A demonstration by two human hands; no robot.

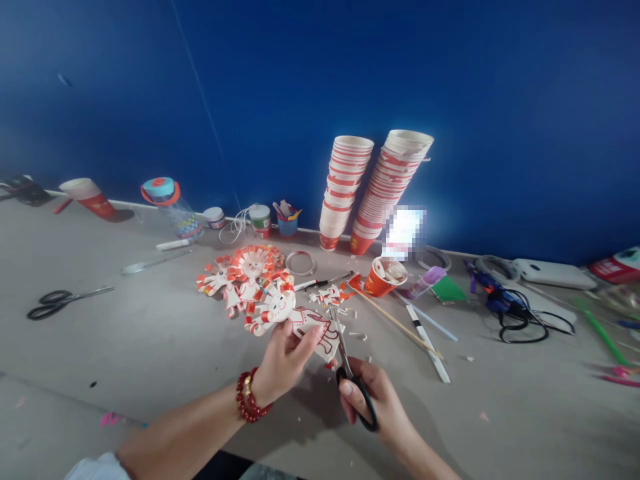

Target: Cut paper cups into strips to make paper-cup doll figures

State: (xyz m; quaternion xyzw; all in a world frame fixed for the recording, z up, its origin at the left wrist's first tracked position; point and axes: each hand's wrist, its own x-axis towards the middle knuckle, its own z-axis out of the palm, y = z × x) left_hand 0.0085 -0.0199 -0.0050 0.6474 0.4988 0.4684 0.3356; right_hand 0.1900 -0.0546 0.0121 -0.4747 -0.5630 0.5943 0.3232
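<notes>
Between the thumb and fingers of my left hand (287, 357) is a paper doll (303, 320), white with a dress and legs drawn in dark red and an orange-striped fringe round its head. My right hand (377, 397) is closed on the black handles of a pair of scissors (345, 357). The blades point away from me and lie along the doll's feet; whether they touch the paper I cannot tell. Other cut paper dolls (250, 267) with orange fringes lie just behind the held one. Small paper scraps (330, 293) are scattered beyond the blades.
Two tall stacks of paper cups (345, 193) lean near the blue wall (250, 100). An orange cup (383, 280) holds scraps. A white marker (429, 343) and a wooden stick (395, 322) lie to the right. More scissors (63, 301) and a clear bottle (173, 210) are at left.
</notes>
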